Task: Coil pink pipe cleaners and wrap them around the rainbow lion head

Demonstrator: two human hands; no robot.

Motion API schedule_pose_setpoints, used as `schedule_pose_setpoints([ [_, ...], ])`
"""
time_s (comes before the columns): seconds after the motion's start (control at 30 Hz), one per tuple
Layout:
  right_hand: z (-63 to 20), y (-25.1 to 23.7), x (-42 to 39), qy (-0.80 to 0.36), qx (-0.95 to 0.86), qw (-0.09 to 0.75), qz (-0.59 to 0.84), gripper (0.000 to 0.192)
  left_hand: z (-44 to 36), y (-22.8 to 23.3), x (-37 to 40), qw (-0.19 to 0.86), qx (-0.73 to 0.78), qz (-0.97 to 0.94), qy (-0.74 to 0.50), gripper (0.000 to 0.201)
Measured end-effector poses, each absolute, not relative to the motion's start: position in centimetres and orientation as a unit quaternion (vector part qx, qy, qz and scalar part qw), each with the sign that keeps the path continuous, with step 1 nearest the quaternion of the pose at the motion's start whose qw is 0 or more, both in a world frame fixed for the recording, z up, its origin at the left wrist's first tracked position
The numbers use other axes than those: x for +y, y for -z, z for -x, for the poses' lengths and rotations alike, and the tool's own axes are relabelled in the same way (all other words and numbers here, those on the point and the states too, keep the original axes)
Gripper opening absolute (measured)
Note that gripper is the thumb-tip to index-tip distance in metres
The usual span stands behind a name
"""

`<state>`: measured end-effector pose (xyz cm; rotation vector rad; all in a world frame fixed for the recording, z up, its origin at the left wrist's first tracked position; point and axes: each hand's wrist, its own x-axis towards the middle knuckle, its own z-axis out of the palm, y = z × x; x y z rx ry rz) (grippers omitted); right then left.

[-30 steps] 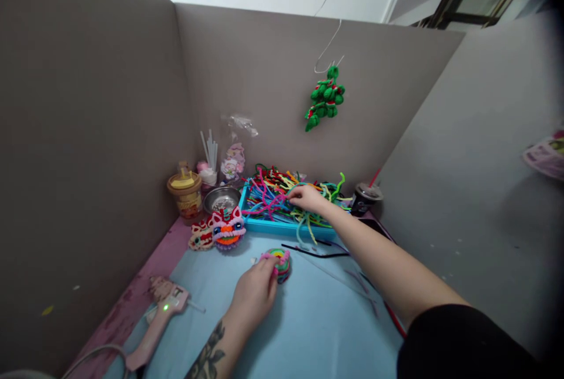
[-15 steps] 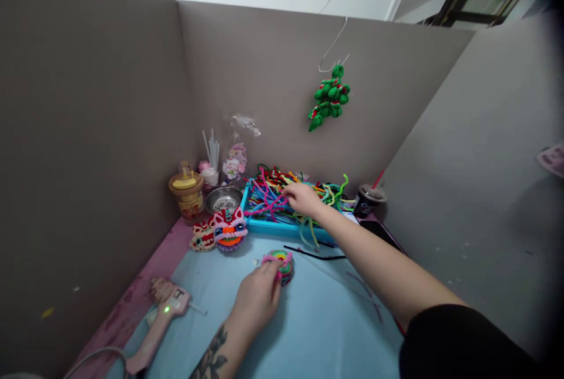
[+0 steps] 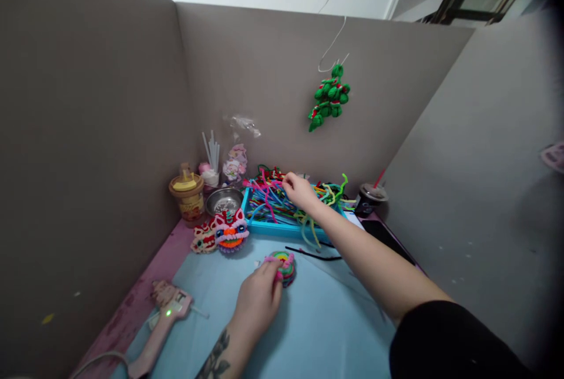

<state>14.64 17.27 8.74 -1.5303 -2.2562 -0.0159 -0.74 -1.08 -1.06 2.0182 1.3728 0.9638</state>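
Observation:
Low in the middle, my left hand pinches a small round multicoloured pipe-cleaner piece with pink trim, at the blue work surface. My right hand is stretched out over a blue tray heaped with pipe cleaners of many colours. Its fingers are closed on a pink pipe cleaner that runs out to the left. To the left of the tray sit two pipe-cleaner lion heads, a lilac one and a cream one.
At the left lies a pink glue gun with a green light. A metal bowl, a lidded cup and glue sticks stand behind. Black pipe cleaners, a dark cup and a phone are at right. Partition walls enclose the table.
My right hand has risen slightly over the tray, drawing the pink pipe cleaner up and back from the heap. My left hand keeps its hold on the round piece.

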Motion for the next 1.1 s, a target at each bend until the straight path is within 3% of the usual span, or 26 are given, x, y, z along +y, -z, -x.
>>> schedule_pose_setpoints([
  [0.13,-15.0,-7.8,12.3,-0.015,-0.863,0.177,0.473,0.018,0.8,1.4,-0.1,0.381,0.545,-0.574,-0.478,0.028],
  [0.23,-14.8,-5.4,8.2,0.001,-0.891,0.089,0.445,0.018,0.8,1.5,0.5,0.507,0.528,-0.449,-0.512,0.049],
  [0.37,-14.5,-2.7,4.9,0.018,-0.913,0.059,0.403,0.023,0.5,1.4,0.7,0.603,0.491,-0.365,-0.511,0.066],
  [0.63,-15.0,-3.0,5.0,-0.019,-0.878,0.196,0.435,0.038,0.7,1.1,1.2,0.601,0.511,-0.308,-0.531,0.055],
  [0.77,-14.5,-3.9,6.8,-0.029,-0.876,0.112,0.468,0.049,0.7,1.3,1.2,0.579,0.513,-0.328,-0.543,0.059],
  [0.9,-14.1,-4.2,9.0,-0.026,-0.867,-0.002,0.498,0.029,1.1,1.5,1.3,0.532,0.519,-0.353,-0.568,0.057],
  [1.1,-15.2,-4.9,12.7,-0.015,-0.833,0.043,0.552,0.027,2.8,1.0,1.4,0.408,0.556,-0.350,-0.634,0.050],
])
